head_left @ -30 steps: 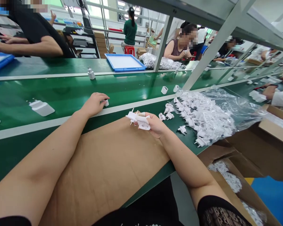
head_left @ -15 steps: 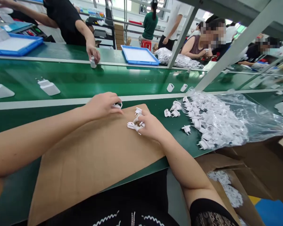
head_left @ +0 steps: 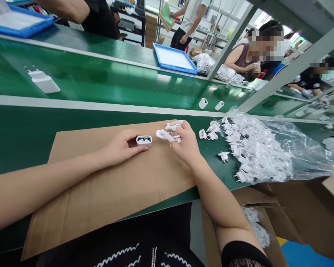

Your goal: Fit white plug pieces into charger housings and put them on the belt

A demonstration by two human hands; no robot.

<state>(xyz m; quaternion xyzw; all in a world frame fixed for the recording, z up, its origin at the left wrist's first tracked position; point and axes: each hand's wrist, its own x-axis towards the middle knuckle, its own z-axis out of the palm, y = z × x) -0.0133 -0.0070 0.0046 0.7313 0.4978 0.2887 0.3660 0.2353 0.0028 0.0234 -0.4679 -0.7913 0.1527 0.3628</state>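
Observation:
My left hand (head_left: pixel 125 147) grips a white charger housing (head_left: pixel 144 141) between thumb and fingers, its open end turned up and toward my right hand. Inside that opening some parts show, too small to name. My right hand (head_left: pixel 185 142) is closed around several white plug caps (head_left: pixel 167 134), just right of the housing and apart from it; white coverings wrap some fingertips. Both hands are above a brown cardboard sheet (head_left: pixel 117 178). Right of them, loose plug caps (head_left: pixel 213 128) lie beside a large heap of plug caps (head_left: pixel 256 148) on a clear plastic bag.
A green conveyor belt (head_left: pixel 105 89) runs across, carrying a charger with pins (head_left: pixel 44 81) and two white housings (head_left: pixel 203 103). Beyond it stands a blue-rimmed tray (head_left: pixel 176 59). A metal post (head_left: pixel 284 70) slants at right. An open carton (head_left: pixel 300 207) sits below the table edge. Co-workers are opposite.
My left hand has come back from the belt's edge over the cardboard, with the housing's opening now facing me. The right hand has shifted slightly right. The opposite worker's hand has left the belt.

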